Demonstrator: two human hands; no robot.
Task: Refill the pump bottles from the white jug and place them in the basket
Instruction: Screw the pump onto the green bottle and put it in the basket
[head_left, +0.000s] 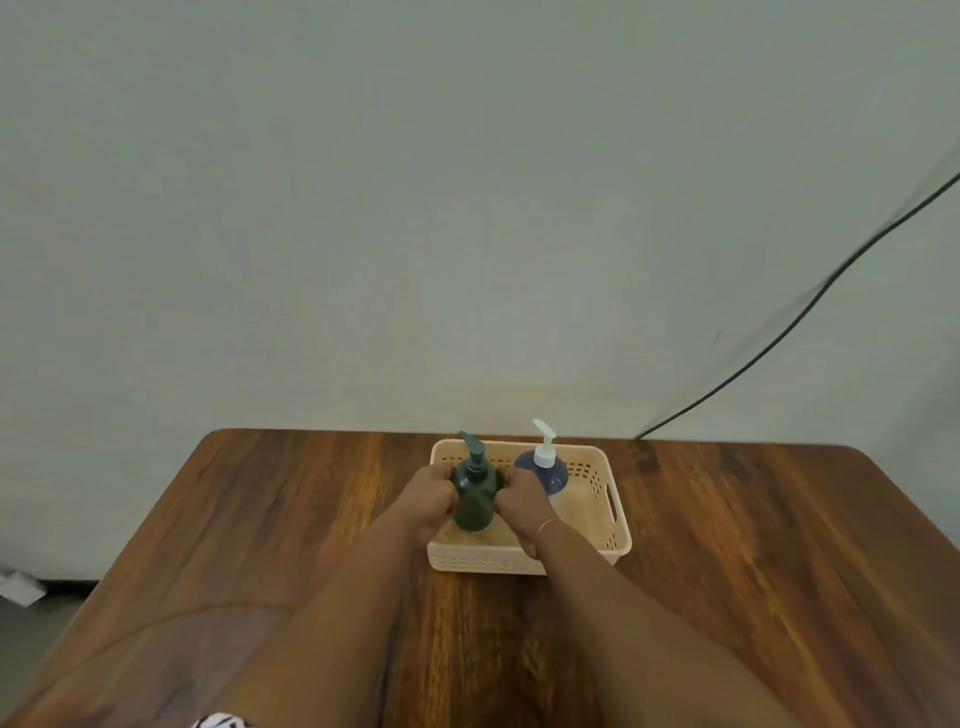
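Note:
A dark green pump bottle (474, 499) stands upright inside the cream plastic basket (613, 525), on its left side. My left hand (428, 501) grips the bottle's left flank and my right hand (522, 506) grips its right flank. A blue pump bottle (545, 470) with a white pump head stands upright in the basket's back right part, just beyond my right hand. The white jug is not in view.
The basket sits near the far edge of a brown wooden table (753, 545), close to a pale wall. A black cable (810, 306) runs down the wall to the table's back right. The floor shows at the far left.

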